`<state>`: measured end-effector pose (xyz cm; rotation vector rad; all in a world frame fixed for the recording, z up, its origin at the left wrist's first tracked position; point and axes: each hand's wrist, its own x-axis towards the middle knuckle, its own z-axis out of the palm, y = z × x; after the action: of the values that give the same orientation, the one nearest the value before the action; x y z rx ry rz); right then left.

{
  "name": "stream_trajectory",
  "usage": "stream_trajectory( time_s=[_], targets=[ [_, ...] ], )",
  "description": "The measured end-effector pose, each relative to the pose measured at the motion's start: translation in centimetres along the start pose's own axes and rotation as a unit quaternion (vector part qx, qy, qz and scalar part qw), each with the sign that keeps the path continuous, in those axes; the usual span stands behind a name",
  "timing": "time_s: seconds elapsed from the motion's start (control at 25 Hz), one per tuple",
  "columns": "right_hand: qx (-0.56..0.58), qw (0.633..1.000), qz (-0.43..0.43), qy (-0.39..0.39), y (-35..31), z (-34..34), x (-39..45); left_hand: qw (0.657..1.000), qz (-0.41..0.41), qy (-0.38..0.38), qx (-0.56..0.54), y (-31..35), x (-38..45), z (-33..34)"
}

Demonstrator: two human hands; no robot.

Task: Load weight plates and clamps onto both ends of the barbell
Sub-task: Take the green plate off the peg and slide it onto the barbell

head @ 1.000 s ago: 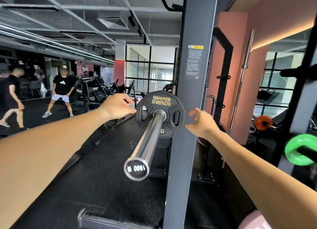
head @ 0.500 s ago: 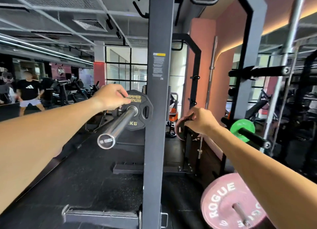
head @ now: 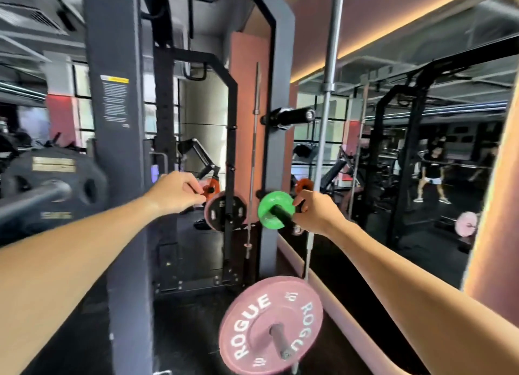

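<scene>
Right hand [head: 317, 213] grips peg beside green plate [head: 271, 210]; left hand [head: 175, 192] curled, empty; loaded barbell [head: 33, 200] far left.

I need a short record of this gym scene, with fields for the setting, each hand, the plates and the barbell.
setting: gym, dark squat rack upright
left hand: reaching toward the rack, fingers curled, holding nothing clearly
right hand: at the black peg carrying the green plate
pink plate: marked ROGUE, on a low peg
barbell: far left, blurred, black plate already loaded
clamps: none clearly seen
</scene>
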<state>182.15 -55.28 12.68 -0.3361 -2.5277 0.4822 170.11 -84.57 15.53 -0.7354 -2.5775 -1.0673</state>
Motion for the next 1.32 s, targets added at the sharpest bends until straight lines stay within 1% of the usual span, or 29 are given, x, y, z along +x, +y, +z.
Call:
stream_trajectory(
  time_s=[0.08,0.16,0.32,0.48,0.68,0.84,0.92,0.96,1.12,1.32],
  targets=[
    [-0.002,1.0,0.01,-0.008,4.6,-1.0,0.9,1.0,0.001,-0.025,-0.012,2.4,1.8,5.4],
    [-0.005,1.0,0.018,-0.016,8.2,-1.2,2.0,0.999,0.0,-0.044,-0.015,3.9,3.3,9.4],
    [-0.002,1.0,0.013,-0.024,12.0,-0.3,5.3,0.999,-0.012,-0.049,-0.002,4.4,6.7,13.6],
    [0.008,0.999,0.01,-0.033,13.7,2.5,9.7,0.998,-0.021,-0.058,-0.001,2.7,10.9,16.2],
    [0.003,0.999,0.007,-0.043,15.2,7.8,16.6,0.998,-0.026,-0.061,-0.013,-1.3,18.2,20.6],
    [-0.002,0.997,0.017,-0.071,16.2,12.8,23.6,0.991,-0.048,-0.125,-0.03,-4.6,24.9,25.3],
    [0.012,0.996,0.015,-0.085,16.5,15.0,26.6,0.987,-0.044,-0.152,-0.011,-5.9,27.6,27.1],
    [0.019,0.996,0.014,-0.09,16.6,15.9,27.7,0.988,-0.032,-0.154,0.003,-6.3,28.6,27.8],
    [0.028,0.996,0.009,-0.087,17.2,18.3,30.0,0.987,0.003,-0.156,0.041,-6.7,30.9,29.9],
    [0.002,0.996,0.007,-0.086,17.6,17.6,29.6,0.985,0.016,-0.17,0.015,-6.4,30.2,29.9]
  ],
)
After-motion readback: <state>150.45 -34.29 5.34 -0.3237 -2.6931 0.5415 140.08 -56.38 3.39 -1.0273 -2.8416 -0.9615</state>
